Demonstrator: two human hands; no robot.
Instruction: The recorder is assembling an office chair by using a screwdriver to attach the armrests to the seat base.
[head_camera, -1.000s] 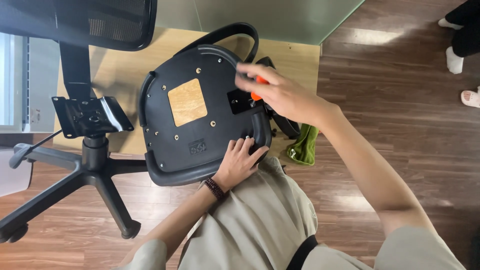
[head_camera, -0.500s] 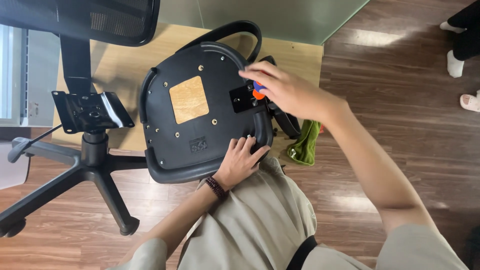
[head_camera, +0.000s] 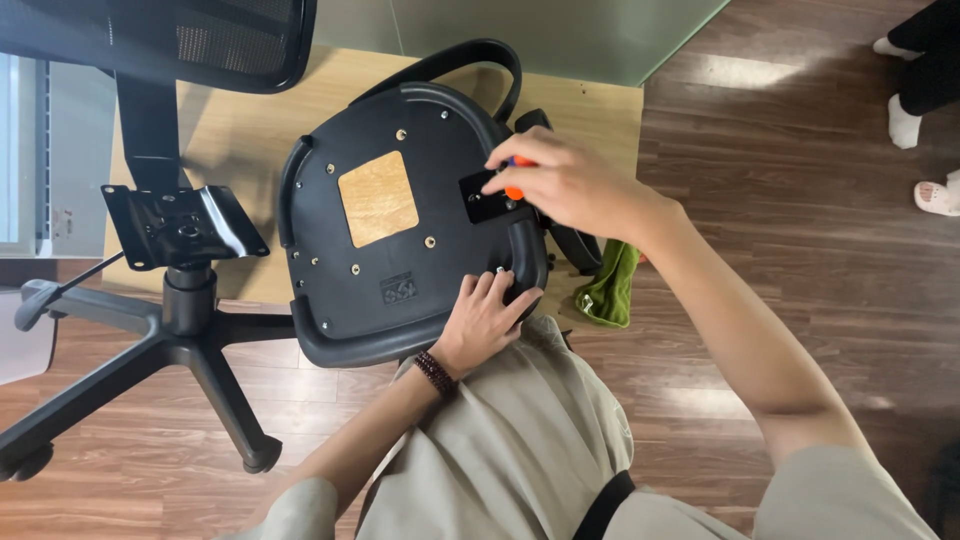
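I see the black chair seat (head_camera: 400, 215) lying upside down, its underside facing me, resting across my lap and partly over a low pale wooden board (head_camera: 250, 130) on the floor. A square wooden patch (head_camera: 377, 198) sits in the middle of the underside, with small screws dotted around it. Near the seat's right edge there is a black armrest bracket plate (head_camera: 485, 198). My right hand (head_camera: 570, 185) is closed around an orange-handled tool (head_camera: 515, 180), only a bit of the orange showing between my fingers, held right over that plate. My left hand (head_camera: 485, 320) lies on the seat's near rim, fingers spread and pressing flat on the plastic rather than gripping anything; a beaded bracelet (head_camera: 434, 372) circles that wrist. A curved black armrest (head_camera: 470, 60) arches over the far side of the seat. Just beside the seat, to the right, a green cloth (head_camera: 608, 290) lies crumpled on the wooden floor (head_camera: 800, 250). To the left stands the chair base (head_camera: 180, 300) with its mounting plate facing up, and the mesh backrest (head_camera: 180, 35) above it. Another person's feet (head_camera: 920, 110) show at the far right.
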